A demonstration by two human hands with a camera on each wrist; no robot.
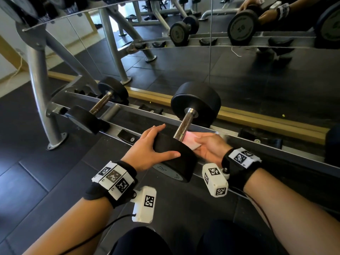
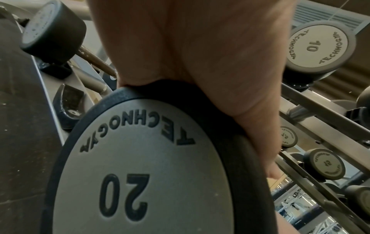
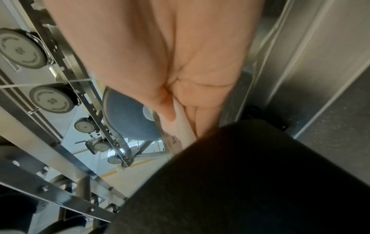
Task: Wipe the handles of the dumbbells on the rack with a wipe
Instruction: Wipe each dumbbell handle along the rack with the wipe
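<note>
A black dumbbell marked 20 (image 2: 150, 158) lies across the lower rack rails, its steel handle (image 1: 184, 126) running away from me. My left hand (image 1: 149, 144) rests on the near head (image 1: 176, 159), fingers spread straight over the top and thumb along the curved side. In the left wrist view the left hand (image 2: 200, 55) presses its palm on the head's rim. To the right of the handle's near end, my right hand (image 1: 209, 146) pinches a white wipe (image 1: 193, 142) against the bar. The right wrist view shows the right hand (image 3: 170, 55) with the wipe (image 3: 184, 125) folded between thumb and fingers.
A smaller dumbbell (image 1: 100, 105) sits on the same rails to the left, with an empty black cradle (image 1: 127, 135) between the two. A mirror (image 1: 239, 61) stands behind the rack. The grey rack leg (image 1: 39, 89) rises at left. Upper tiers hold more dumbbells (image 2: 318, 45).
</note>
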